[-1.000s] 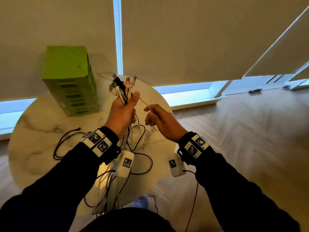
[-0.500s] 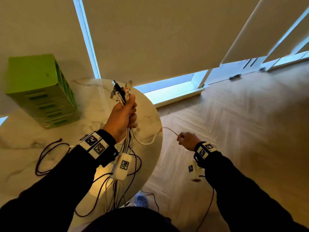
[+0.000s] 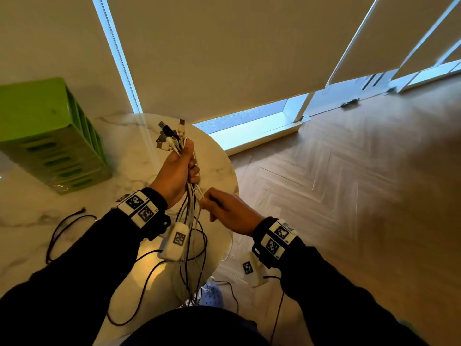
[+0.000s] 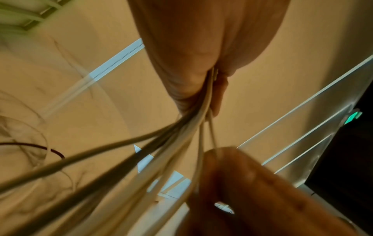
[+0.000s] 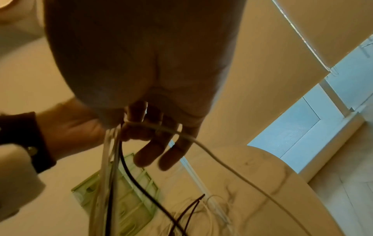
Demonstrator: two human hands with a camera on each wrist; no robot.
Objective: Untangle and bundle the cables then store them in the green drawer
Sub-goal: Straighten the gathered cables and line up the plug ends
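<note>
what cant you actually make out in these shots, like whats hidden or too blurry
- How many cables the left hand grips: head view, the fist covers them.
- Where the cables' lower ends go: head view, they drop behind the person's body at the bottom edge.
- What the right hand pinches: head view, fingertips hide it; left wrist view is blurred.
- Whether any drawer of the green drawer unit is open: too small, cut by the left edge.

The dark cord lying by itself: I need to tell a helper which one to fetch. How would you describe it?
Start at the round marble table and its green drawer unit. In front of that unit, the dark cord lies looped on the tabletop. Unlike the cables in the left hand, nobody holds it.
</note>
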